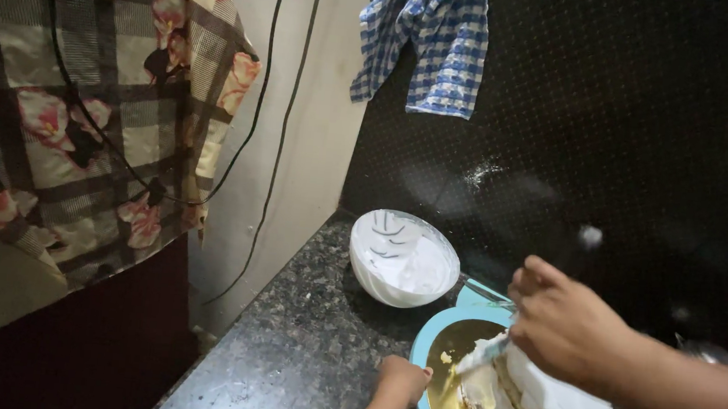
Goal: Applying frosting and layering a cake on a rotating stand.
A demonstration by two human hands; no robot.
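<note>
My right hand (566,326) is closed around a spatula (482,355) coated in white cream, its blade pressed against the side of a layered cake (540,404). The cake, topped with white cream, sits on a gold board (454,344) on a light blue turntable (430,346). My left hand (402,380) grips the turntable's near left edge. A white bowl (403,259) holding white cream stands just behind the turntable on the dark speckled counter (299,348).
A blue and white checked cloth (431,39) hangs on the dark wall above the bowl. A flowered checked fabric (83,110) hangs at left. Black cables (252,125) run down the pale wall.
</note>
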